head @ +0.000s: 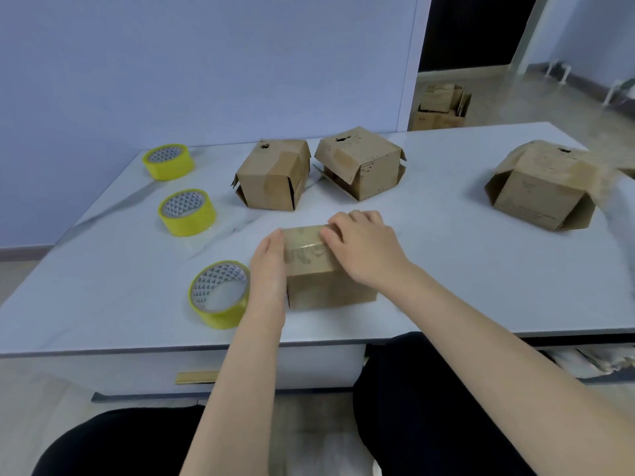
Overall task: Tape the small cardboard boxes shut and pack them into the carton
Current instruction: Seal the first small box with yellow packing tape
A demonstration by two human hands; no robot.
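Observation:
A small cardboard box [319, 280] with a glossy strip of clear tape across its top stands near the table's front edge. My left hand [269, 266] lies flat against its left side. My right hand [360, 245] rests on the top right of the box, fingers bent over the far edge and thumb on the tape. Three more small boxes sit behind with loose flaps: one [273, 175] at centre, one [359, 163] beside it, one [543, 185] at the far right. A yellow tape roll [220, 293] lies just left of my left wrist.
Two other yellow tape rolls [187, 213] [168, 162] lie in a row toward the table's back left corner. The white marble-look table [464, 286] ends at a front edge near my knees. A stack of cardboard boxes [441, 106] sits on the floor beyond.

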